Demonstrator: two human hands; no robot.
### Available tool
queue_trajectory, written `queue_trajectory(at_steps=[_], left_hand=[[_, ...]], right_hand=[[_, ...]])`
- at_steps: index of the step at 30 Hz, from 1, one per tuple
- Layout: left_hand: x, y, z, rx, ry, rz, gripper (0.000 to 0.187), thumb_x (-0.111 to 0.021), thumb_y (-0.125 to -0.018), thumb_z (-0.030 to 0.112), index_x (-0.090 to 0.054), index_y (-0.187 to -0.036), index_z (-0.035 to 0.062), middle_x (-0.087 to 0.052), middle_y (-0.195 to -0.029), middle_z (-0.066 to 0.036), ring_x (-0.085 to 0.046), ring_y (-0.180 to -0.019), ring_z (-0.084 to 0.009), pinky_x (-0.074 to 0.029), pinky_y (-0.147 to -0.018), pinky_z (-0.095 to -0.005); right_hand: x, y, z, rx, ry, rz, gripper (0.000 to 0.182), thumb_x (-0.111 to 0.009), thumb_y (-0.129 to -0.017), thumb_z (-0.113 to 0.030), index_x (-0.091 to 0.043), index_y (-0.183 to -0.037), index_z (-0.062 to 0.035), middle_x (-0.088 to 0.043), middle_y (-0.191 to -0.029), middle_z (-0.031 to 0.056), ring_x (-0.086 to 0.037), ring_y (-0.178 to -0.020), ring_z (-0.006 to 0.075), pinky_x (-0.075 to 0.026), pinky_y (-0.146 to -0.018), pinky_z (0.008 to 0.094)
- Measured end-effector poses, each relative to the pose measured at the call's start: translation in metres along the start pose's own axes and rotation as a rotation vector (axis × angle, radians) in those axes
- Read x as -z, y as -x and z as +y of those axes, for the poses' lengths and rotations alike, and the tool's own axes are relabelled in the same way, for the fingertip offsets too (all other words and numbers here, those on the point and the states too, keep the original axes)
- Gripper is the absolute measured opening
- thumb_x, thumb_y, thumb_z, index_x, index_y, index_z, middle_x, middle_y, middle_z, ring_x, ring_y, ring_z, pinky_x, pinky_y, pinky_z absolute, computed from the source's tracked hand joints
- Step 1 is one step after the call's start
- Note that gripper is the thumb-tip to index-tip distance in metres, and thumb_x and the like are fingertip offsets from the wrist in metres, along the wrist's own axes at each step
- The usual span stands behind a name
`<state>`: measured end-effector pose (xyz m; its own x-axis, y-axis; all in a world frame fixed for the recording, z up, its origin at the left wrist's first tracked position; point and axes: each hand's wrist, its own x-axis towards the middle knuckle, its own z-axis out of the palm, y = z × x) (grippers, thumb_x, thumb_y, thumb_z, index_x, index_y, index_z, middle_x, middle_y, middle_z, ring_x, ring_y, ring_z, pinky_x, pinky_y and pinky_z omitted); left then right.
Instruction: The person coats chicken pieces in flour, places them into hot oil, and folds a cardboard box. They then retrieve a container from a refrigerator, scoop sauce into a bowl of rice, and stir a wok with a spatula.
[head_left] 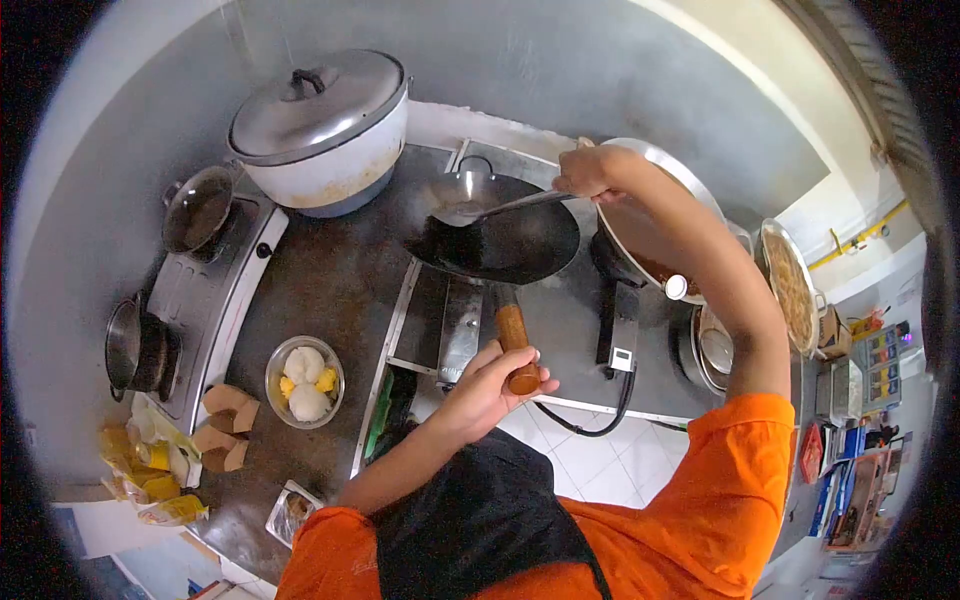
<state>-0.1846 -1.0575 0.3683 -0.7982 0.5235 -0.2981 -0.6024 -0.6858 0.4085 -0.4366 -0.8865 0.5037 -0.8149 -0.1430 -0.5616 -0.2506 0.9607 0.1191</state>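
Observation:
My left hand is closed around the wooden handle of a black wok. The wok sits over a burner, its dark inside showing a wet sheen. In my right hand, raised at the far right rim, is the long shaft of a metal ladle. Its broad head rests low over the left side of the wok, close to the inner wall. Right beside that hand stands a wide pot of reddish-brown liquid, partly hidden by my forearm.
A large lidded pot stands at the back left. On the left counter are a gas stove with two small pans, a clear bowl of white mounds and yellow pieces, and brown paper containers. A pan of food stands far right.

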Motion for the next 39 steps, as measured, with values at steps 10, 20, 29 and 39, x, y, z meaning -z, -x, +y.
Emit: queue_trajectory(at_steps=[10, 20, 29, 39], left_hand=[[0.006, -0.003, -0.006, -0.003, -0.054, -0.002, 0.020, -0.056, -0.093, 0.014, -0.051, -0.107, 0.0007, -0.055, -0.097, -0.008, -0.059, -0.090, -0.0203, -0.051, -0.087, -0.0414], [0.074, -0.012, -0.027, -0.052, -0.330, 0.091, 0.025, -0.056, -0.092, 0.012, -0.046, -0.114, 0.0043, -0.054, -0.097, -0.007, -0.059, -0.083, -0.0167, -0.052, -0.072, -0.0353], [0.164, -0.025, -0.013, -0.176, -0.648, 0.230, 0.036, -0.062, -0.091, 0.015, -0.045, -0.120, 0.0026, -0.055, -0.090, -0.003, -0.053, -0.073, -0.0095, -0.047, -0.059, -0.0248], [0.201, -0.036, 0.020, -0.171, -0.823, 0.309, 0.043, -0.065, -0.089, 0.015, -0.047, -0.126, 0.0021, -0.058, -0.081, -0.002, -0.053, -0.062, -0.0076, -0.044, -0.051, -0.0232]], right_hand=[[-0.013, -0.023, 0.003, 0.257, 0.328, 0.390, 0.039, -0.051, -0.089, -0.029, -0.059, -0.068, 0.0037, -0.058, -0.057, 0.0109, -0.056, -0.044, 0.0214, -0.048, -0.045, 0.0375], [0.011, -0.016, 0.004, -0.013, 0.280, 0.180, 0.033, -0.059, -0.083, -0.031, -0.065, -0.079, 0.0015, -0.063, -0.062, 0.0098, -0.063, -0.055, 0.0213, -0.052, -0.056, 0.0388], [0.071, 0.044, -0.008, -0.085, 0.398, -0.108, 0.041, -0.062, -0.085, -0.036, -0.063, -0.065, -0.0005, -0.061, -0.059, 0.0096, -0.055, -0.045, 0.0204, -0.047, -0.046, 0.0376], [0.032, 0.005, 0.010, 0.062, 0.483, 0.158, 0.034, -0.075, -0.073, -0.033, -0.069, -0.091, -0.0052, -0.069, -0.079, 0.0116, -0.069, -0.073, 0.0234, -0.056, -0.062, 0.0387]])
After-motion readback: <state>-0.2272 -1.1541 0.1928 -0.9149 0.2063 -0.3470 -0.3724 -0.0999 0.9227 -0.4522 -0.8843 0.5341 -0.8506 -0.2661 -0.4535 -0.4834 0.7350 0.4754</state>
